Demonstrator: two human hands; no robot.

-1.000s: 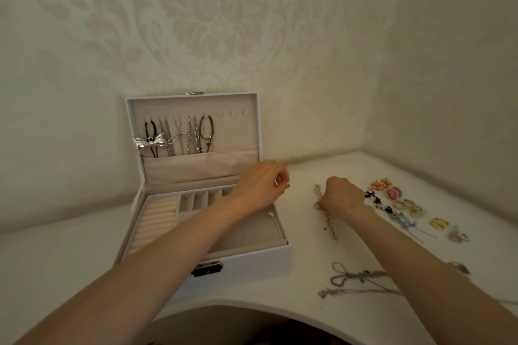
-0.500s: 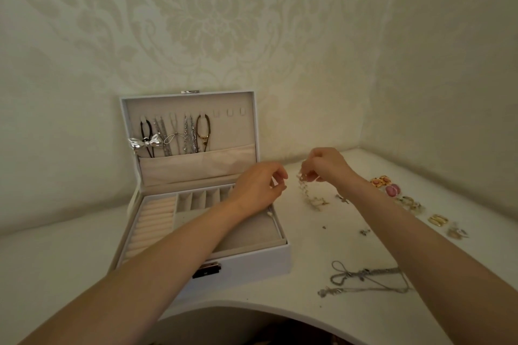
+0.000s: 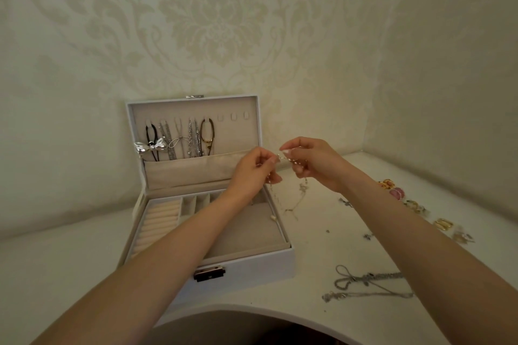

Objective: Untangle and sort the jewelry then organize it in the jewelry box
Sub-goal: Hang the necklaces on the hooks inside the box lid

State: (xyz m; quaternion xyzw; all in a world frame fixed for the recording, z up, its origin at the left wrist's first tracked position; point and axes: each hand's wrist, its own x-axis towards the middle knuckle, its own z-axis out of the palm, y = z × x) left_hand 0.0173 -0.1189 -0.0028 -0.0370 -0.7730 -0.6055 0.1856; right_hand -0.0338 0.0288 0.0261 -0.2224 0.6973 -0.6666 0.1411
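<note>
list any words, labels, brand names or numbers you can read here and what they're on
None: no readable text shows anywhere.
The white jewelry box bears no print, and its front clasp looks plain.
The wallpaper has only a floral pattern.
The gold chain and the earrings on the table are too small and blurred to show any marks.

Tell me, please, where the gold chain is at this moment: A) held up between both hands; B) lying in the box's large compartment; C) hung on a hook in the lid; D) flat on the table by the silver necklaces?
A: the left hand and the right hand each pinch the gold chain, which spans the gap between them, its loose lengths dangling below.
</note>
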